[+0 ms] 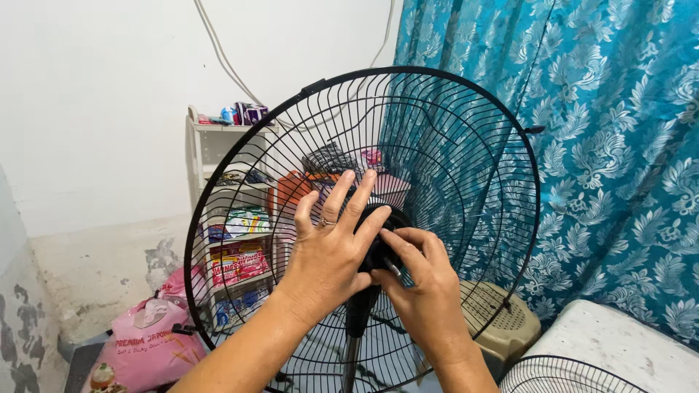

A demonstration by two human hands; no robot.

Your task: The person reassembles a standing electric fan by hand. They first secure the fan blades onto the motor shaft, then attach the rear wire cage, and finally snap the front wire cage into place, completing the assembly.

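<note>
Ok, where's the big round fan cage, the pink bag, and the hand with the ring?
Fan cage (466,138), head view, on its black wire ribs.
Pink bag (145,349), head view, middle of its front.
Left hand (331,251), head view, back of the hand.

Left hand (329,251) and right hand (422,280) on fan motor hub (380,247), black wire fan guard (466,145) around
</note>
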